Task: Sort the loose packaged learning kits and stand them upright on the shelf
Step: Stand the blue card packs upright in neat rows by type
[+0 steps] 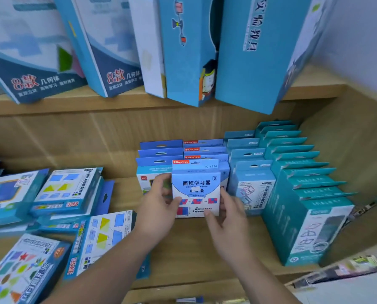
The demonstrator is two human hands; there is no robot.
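Observation:
A light blue and white learning kit box (196, 185) stands upright at the front of a row of like boxes (205, 150) on the wooden shelf (183, 249). My left hand (159, 207) grips its left edge, thumb on the front. Its right edge is gripped by my right hand (224, 218), thumb at the lower corner. Loose kits lie flat on the shelf's left side: a shapes kit (23, 273), a triangle kit (102, 235) and stacked ones (67, 189).
Upright rows of blue boxes (159, 154), pale blue boxes (251, 183) and teal boxes (303, 194) fill the shelf's right side. Large blue boxes (255, 51) stand on the shelf above and overhang. The shelf's side wall (358, 139) closes the right.

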